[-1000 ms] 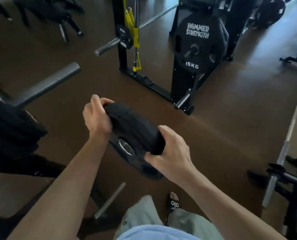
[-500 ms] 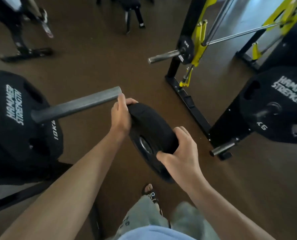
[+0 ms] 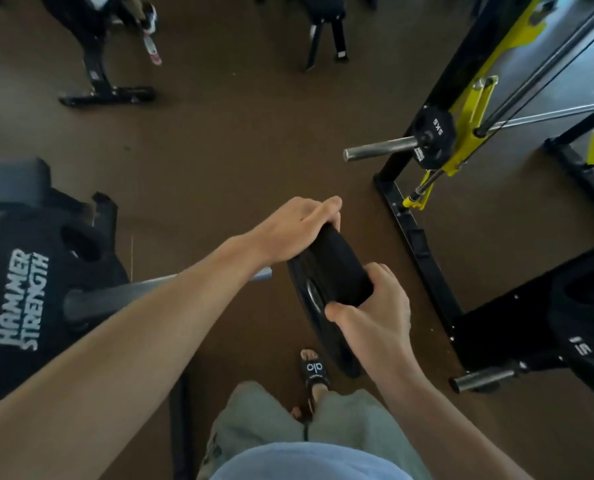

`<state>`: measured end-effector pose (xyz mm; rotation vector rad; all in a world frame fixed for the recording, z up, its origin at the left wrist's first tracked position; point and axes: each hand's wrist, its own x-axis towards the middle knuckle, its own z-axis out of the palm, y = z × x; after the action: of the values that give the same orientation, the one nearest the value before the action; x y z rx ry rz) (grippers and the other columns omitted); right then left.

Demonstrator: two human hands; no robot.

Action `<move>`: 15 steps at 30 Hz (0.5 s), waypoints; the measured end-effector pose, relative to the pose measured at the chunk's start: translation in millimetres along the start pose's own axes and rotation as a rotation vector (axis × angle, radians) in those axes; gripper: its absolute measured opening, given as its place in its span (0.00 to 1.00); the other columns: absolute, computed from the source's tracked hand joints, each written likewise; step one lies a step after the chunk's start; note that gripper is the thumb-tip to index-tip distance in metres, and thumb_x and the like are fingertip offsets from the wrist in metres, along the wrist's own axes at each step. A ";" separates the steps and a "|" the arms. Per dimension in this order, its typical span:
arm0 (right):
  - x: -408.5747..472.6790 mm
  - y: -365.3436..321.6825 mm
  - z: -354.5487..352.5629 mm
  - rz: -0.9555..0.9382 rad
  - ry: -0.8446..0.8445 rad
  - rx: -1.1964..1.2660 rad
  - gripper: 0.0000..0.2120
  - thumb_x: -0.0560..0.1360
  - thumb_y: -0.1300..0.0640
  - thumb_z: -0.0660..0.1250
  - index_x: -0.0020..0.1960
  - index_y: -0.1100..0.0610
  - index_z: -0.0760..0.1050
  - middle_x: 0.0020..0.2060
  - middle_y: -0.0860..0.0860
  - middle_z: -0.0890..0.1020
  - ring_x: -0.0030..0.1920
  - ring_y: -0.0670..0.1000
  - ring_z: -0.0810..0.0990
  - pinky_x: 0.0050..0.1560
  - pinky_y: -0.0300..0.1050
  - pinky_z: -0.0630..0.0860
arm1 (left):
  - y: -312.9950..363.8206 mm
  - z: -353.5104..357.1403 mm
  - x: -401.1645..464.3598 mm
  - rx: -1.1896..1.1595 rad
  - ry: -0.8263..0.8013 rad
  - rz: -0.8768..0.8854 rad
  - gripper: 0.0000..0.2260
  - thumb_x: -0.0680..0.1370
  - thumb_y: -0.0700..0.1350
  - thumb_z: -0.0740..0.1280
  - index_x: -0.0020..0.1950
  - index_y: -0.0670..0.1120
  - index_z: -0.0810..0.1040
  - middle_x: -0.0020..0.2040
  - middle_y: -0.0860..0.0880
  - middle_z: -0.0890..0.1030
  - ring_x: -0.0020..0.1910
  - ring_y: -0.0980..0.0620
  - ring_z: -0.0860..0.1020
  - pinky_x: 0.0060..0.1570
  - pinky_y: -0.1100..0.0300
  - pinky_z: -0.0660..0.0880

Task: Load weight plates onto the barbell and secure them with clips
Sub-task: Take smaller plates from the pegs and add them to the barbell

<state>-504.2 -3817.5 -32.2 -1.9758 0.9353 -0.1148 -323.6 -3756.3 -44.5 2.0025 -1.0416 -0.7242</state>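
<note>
The big plate (image 3: 18,289) marked HAMMER STRENGTH already sits on the sleeve (image 3: 115,296) at the left, and the sleeve runs from it to the right, almost level, toward the hands. Its free end (image 3: 266,273) shows just behind the left forearm. The small plate (image 3: 330,282) is held in the air just right of that end, standing on its edge, so its flat face looks left toward the sleeve. Its hole (image 3: 314,294) is close beside the sleeve end, slightly to the right and nearer to the person, and I judge it is not yet on the sleeve.

The left hand (image 3: 295,230) grips the far upper rim, with the fingers curled over it. The right hand (image 3: 375,313) is clamped on the near rim, the thumb on the face. The left hand is nearer to the sleeve. The next move, I think, is to line the hole with the sleeve axis and push the plate left. No clip is visible here.
</note>
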 end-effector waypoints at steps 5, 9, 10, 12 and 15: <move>25.1 -29.4 21.0 -0.052 -0.009 0.024 0.18 0.67 0.60 0.80 0.46 0.51 0.72 0.44 0.44 0.75 0.41 0.43 0.76 0.35 0.33 0.68 | -17.4 -29.3 23.1 0.051 0.185 0.037 0.26 0.84 0.52 0.50 0.32 0.46 0.76 0.31 0.47 0.77 0.35 0.49 0.75 0.48 0.46 0.74; 19.5 -45.6 44.5 -0.071 0.028 -0.045 0.21 0.66 0.60 0.80 0.42 0.47 0.68 0.42 0.43 0.74 0.39 0.39 0.74 0.32 0.32 0.65 | -34.6 -50.3 12.9 0.041 0.178 0.066 0.24 0.83 0.49 0.53 0.29 0.49 0.73 0.30 0.51 0.76 0.34 0.51 0.76 0.47 0.47 0.75; 18.4 -48.6 49.1 -0.068 0.053 -0.058 0.21 0.66 0.60 0.80 0.41 0.47 0.67 0.42 0.44 0.74 0.39 0.39 0.74 0.33 0.34 0.64 | -35.7 -53.4 11.2 0.028 0.170 0.078 0.23 0.83 0.49 0.53 0.29 0.50 0.73 0.30 0.51 0.76 0.34 0.51 0.76 0.46 0.47 0.75; 16.0 -51.8 55.4 -0.046 0.098 -0.040 0.20 0.65 0.62 0.79 0.40 0.50 0.68 0.41 0.45 0.74 0.38 0.42 0.74 0.34 0.37 0.65 | -35.0 -56.1 11.6 0.028 0.157 0.098 0.23 0.83 0.49 0.53 0.29 0.49 0.73 0.30 0.51 0.77 0.34 0.52 0.76 0.46 0.48 0.75; 11.8 -50.4 65.2 -0.011 0.130 0.005 0.18 0.65 0.64 0.79 0.41 0.53 0.70 0.41 0.46 0.74 0.37 0.46 0.74 0.36 0.42 0.69 | -34.6 -54.0 13.1 0.091 0.122 0.127 0.24 0.80 0.54 0.49 0.30 0.49 0.74 0.31 0.52 0.76 0.34 0.55 0.75 0.42 0.54 0.71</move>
<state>-439.8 -3764.9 -34.1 -1.9881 1.0059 -0.2538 -261.8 -3734.8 -44.6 2.0090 -1.1346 -0.4893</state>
